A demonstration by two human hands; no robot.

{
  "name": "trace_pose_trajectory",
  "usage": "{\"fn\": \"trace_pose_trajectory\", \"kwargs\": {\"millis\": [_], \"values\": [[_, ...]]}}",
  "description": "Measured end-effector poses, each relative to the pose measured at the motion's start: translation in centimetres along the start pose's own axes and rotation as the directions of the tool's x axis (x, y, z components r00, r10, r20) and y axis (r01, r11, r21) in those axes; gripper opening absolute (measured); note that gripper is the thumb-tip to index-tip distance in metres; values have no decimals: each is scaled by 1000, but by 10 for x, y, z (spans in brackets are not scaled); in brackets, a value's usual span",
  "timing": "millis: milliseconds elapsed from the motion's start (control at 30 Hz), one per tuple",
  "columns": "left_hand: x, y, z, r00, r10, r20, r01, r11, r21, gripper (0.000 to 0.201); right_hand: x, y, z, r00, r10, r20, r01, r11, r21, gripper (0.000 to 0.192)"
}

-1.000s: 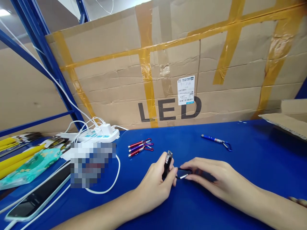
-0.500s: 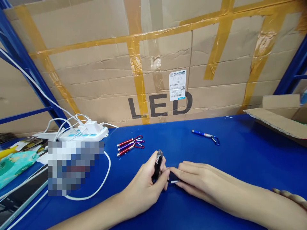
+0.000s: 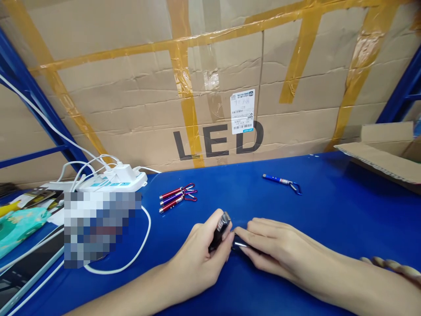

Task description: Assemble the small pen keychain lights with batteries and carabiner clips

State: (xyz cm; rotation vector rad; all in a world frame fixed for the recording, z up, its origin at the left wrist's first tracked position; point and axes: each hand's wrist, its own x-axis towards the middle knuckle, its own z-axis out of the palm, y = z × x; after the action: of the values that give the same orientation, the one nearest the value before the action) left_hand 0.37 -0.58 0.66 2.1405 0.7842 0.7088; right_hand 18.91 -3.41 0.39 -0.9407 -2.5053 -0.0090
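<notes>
Lower-tilted black flashlight (image 3: 219,231); three red (image 3: 176,198).

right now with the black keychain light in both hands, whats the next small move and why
Probably keep the left hand steady on the black keychain flashlight while the right hand works the small metal clip at its lower end. The right fingertips are already pinched on that clip, so only a fine adjustment there seems needed.
</notes>
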Motion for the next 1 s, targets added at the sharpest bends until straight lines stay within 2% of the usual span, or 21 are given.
{"fn": "trace_pose_trajectory", "kwargs": {"millis": [233,333,400,467,567,667,767,900,1000], "values": [[-2,-3,2,999,14,38,-14,1000,-21,20,3,-4,-2,999,35,-27,-34,999,16,36],[-2,1,-1,999,-37,33,38,999,-24,23,3,0,-4,998,29,-59,-29,1000,9,34],[-3,4,-3,994,-91,64,94,994,-57,26,2,5,-4,987,24,-157,-26,1000,-9,30],[-3,7,-4,986,-132,103,141,987,-83,30,0,11,-4,957,34,-287,-42,999,-21,26],[-3,9,-4,981,-136,138,140,990,-23,32,-4,14,-4,912,51,-407,-65,998,-21,27],[-4,8,-2,984,-69,166,62,997,48,34,-5,10,-3,909,19,-417,-30,999,-22,29],[-4,5,0,990,1,138,-7,999,43,36,-4,5,-3,917,-17,-398,4,999,-34,29],[-5,6,-1,985,25,169,-32,999,39,32,-2,4,-1,922,-24,-386,14,999,-30,28],[-5,9,-4,980,1,200,-15,998,65,29,-2,5,0,924,-31,-381,28,1000,-14,27]]}}
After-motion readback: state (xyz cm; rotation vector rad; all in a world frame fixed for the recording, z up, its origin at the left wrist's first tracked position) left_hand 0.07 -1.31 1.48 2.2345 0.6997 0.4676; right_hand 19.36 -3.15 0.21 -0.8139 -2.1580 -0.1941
